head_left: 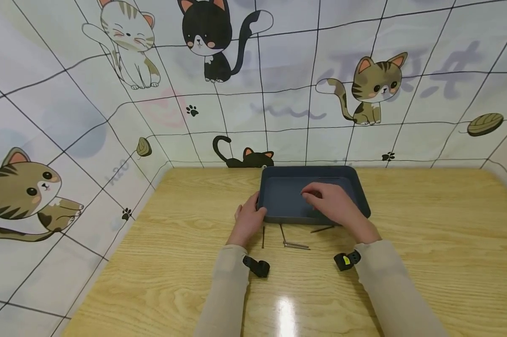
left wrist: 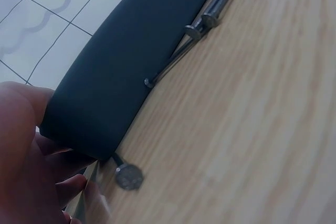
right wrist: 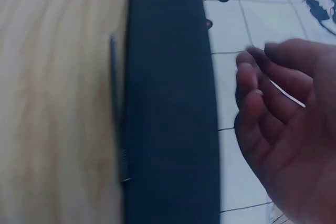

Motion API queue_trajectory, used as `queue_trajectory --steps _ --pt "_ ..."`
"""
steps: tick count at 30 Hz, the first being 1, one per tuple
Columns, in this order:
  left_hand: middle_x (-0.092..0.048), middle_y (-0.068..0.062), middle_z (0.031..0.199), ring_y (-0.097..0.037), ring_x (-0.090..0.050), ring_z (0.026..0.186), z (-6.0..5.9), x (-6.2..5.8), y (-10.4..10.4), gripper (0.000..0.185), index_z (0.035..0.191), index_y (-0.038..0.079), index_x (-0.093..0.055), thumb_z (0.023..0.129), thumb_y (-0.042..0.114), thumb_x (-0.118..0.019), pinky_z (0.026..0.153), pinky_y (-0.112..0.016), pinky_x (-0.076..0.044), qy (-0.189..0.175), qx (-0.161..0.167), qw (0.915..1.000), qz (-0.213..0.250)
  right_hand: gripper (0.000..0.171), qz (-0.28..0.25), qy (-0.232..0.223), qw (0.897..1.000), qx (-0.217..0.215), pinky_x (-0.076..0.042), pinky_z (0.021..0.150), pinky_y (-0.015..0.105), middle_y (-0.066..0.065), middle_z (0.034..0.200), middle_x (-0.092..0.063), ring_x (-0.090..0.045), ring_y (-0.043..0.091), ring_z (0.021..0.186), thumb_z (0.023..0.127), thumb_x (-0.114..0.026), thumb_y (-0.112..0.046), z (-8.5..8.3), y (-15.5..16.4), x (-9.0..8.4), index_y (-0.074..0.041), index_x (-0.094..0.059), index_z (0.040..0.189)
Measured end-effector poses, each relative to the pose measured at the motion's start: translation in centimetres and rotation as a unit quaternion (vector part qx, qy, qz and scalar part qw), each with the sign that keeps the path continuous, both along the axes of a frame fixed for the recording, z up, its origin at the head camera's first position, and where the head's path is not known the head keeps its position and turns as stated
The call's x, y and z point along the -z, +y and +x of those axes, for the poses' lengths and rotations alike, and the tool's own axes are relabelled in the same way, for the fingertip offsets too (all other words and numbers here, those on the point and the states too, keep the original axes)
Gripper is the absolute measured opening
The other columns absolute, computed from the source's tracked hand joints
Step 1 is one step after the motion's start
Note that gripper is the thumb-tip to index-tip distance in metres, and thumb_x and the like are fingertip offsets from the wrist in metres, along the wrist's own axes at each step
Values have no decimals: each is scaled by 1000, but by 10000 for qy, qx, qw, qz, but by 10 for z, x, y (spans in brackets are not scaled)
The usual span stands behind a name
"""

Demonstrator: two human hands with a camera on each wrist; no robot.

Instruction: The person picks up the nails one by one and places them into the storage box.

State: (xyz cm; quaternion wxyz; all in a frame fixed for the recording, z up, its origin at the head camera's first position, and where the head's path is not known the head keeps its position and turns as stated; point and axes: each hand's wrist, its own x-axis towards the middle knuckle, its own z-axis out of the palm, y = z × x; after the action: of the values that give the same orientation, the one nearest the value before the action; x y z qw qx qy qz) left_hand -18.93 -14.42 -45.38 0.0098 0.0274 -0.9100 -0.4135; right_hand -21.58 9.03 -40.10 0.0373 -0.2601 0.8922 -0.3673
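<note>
1. A dark tray (head_left: 363, 196) sits on the wooden table (head_left: 426, 243); its visible floor looks bare.
2. The left hand (head_left: 248, 222) grips the tray's near-left corner.
3. The right hand (head_left: 333, 203) hovers over the tray, fingers loosely curled, seemingly holding nothing.
4. Nails (head_left: 295, 245) lie on the table just before the tray.

Dark blue tray (head_left: 362, 199) flat on table, loose nails (head_left: 296, 245) just before it

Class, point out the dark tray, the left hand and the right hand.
dark tray (head_left: 304, 171): head view, far rim.
left hand (head_left: 249, 222): head view, back of hand at tray's near-left corner.
right hand (head_left: 333, 203): head view, back of hand over tray.
</note>
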Motion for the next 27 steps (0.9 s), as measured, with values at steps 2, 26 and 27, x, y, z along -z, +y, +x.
queue_trajectory --steps 2,26,27 --pt "-35 0 139 -17 -31 127 -1 -1 0 55 140 17 -30 86 21 -39 105 -43 -3 -7 -2 10000 -26 31 173 -5 9996 -225 -45 64 32 2 94 -62 -57 14 70 91 -49 -32 3 -4 -6 -12 -62 110" --pt "-38 -3 138 -20 -33 127 0 -3 1 54 139 14 -32 86 18 -43 104 -44 -4 12 -58 10000 47 20 2359 -794 9564 -1527 -44 63 30 -10 76 -55 -52 8 68 77 -67 -19 49 -56 -19 -16 -66 97" --pt "-38 -3 138 -20 -33 127 0 -3 1 54 140 14 -32 86 18 -43 104 -44 -4 7 -57 10000 52 19 2412 -806 9554 -1499 -44 63 30 -10 76 -55 -51 8 68 77 -68 -19 50 -56 -19 -17 -65 96"
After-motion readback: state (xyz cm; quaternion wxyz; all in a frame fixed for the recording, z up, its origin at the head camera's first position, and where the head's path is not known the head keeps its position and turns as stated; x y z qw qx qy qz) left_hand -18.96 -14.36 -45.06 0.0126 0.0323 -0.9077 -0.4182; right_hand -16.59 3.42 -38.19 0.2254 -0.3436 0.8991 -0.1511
